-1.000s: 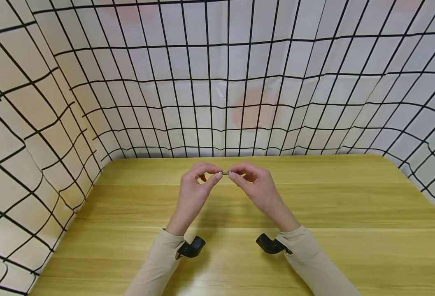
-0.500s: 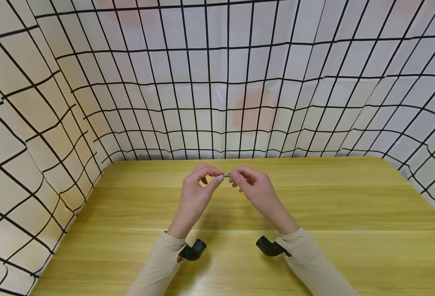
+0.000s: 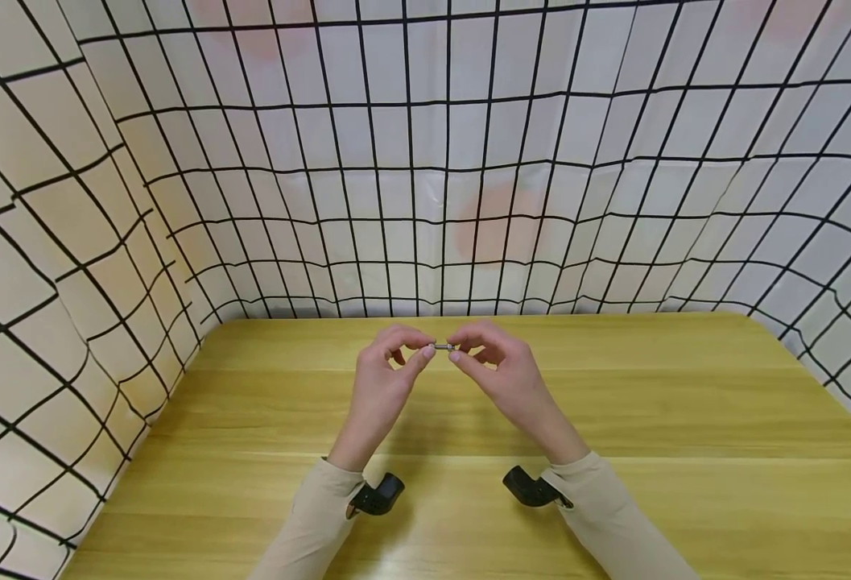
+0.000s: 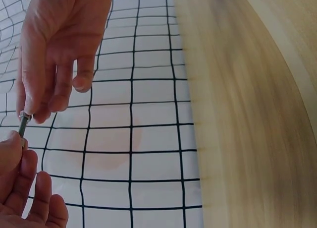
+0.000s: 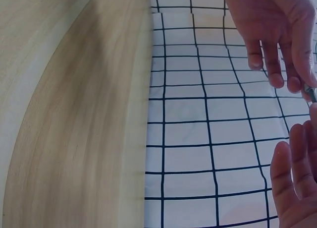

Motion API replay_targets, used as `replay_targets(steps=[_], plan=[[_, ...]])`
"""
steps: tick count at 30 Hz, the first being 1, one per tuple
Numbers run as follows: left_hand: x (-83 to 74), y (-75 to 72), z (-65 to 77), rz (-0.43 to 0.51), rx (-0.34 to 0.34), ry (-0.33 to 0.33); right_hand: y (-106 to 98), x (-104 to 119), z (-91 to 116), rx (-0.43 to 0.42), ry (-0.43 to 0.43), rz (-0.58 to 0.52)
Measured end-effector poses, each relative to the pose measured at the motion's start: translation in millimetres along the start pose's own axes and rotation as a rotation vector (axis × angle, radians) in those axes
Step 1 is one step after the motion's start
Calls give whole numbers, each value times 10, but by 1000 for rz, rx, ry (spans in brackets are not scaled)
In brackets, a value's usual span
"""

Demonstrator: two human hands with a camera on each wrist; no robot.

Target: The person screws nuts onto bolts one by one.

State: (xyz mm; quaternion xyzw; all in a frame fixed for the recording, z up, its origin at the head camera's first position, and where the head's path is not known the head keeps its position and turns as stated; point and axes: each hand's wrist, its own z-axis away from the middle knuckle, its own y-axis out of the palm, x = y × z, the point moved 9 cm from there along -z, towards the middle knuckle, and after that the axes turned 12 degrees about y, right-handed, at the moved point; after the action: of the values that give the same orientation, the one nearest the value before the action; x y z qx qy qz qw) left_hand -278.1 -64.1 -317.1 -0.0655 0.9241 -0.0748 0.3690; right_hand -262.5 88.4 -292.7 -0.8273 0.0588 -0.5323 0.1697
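Your left hand (image 3: 389,374) pinches one end of a small, slim, silvery metal bolt (image 3: 442,347) between thumb and index finger. Your right hand (image 3: 501,362) grips the other end the same way, at a wider, shiny bit (possibly a nut, though it is too small to tell for sure). The bolt lies nearly level in the gap between your two sets of fingertips, held up off the yellowish wood-grain counter (image 3: 686,411) near its far edge. In the right wrist view you can make out thread-like ridges on it. You wear beige long sleeves (image 3: 624,519), and a black curved plastic wrist device (image 3: 377,495) sits at each cuff. Behind the counter and along its sides hangs a white sheet with a black grid (image 3: 613,189), marked with faint orange-pink blotches.
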Motion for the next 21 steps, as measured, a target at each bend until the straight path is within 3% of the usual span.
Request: replay_targets(steps=[2, 8, 12, 21], plan=[[-33, 3, -1, 0, 3, -13, 4, 3, 2, 1, -1, 0], [-355, -16, -48, -4, 16, -21, 15, -54, 0, 2, 46, -24], [-375, -2, -45, 0, 27, -9, 31, -118, -8, 20, 88, -45], [-391, 8, -46, 1, 23, -1, 53, -495, -76, 33, 163, -57]])
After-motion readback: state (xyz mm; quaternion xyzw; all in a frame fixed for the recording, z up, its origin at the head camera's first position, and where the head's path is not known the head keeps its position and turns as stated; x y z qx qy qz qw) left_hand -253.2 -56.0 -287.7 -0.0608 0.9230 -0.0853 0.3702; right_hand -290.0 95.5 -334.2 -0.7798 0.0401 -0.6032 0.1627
